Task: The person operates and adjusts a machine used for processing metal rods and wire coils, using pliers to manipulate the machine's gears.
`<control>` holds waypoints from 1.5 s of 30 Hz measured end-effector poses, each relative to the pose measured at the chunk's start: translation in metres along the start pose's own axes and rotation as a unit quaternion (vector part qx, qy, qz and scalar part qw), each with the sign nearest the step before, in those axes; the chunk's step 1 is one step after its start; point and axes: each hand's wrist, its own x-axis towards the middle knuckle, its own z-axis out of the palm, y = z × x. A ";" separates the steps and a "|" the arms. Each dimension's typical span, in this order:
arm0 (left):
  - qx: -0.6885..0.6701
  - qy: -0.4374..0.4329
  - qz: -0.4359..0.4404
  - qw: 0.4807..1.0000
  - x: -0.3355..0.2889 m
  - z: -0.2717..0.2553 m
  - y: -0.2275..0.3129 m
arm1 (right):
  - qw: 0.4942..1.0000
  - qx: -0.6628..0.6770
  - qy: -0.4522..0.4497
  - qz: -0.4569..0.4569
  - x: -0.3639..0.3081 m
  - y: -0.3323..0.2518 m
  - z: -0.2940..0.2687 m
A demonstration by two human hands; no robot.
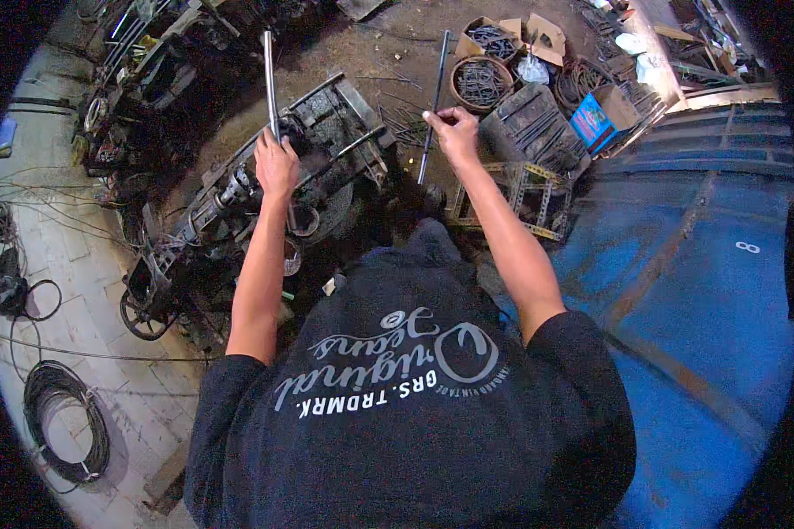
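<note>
I look down past my dark shirt at a greasy machine [273, 189] that sits low on a dirt floor. My left hand [276, 165] is closed in a fist around the lower end of a long steel lever [269, 79], which rises from the machine and points away from me. My right hand [454, 132] pinches a thin dark metal rod [434, 106] near its middle between fingers and thumb; the rod stands nearly upright, its lower end hanging free just right of the machine, not touching it as far as I can tell.

Beyond the rod are a round basket of short rods [481, 84], an open cardboard box [503, 37] with more, and a blue box [595, 123]. A blue sheet [706, 300] covers the ground to my right, and a coil of black cable [62, 423] lies on the paved floor to my left.

What could go wrong, as I judge it: my pinch on the rod is light, so a knock against the machine could twist it loose and drop it among the scrap. If I pull the lever before the rod is seated, it may bend crooked or spring back toward me. My left fingers sit close to the greasy moving parts, and a slip down the lever could trap them.
</note>
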 end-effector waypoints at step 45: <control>0.111 -0.101 -0.209 0.966 0.113 0.040 0.014 | 0.915 0.110 -0.331 0.205 0.265 0.200 0.133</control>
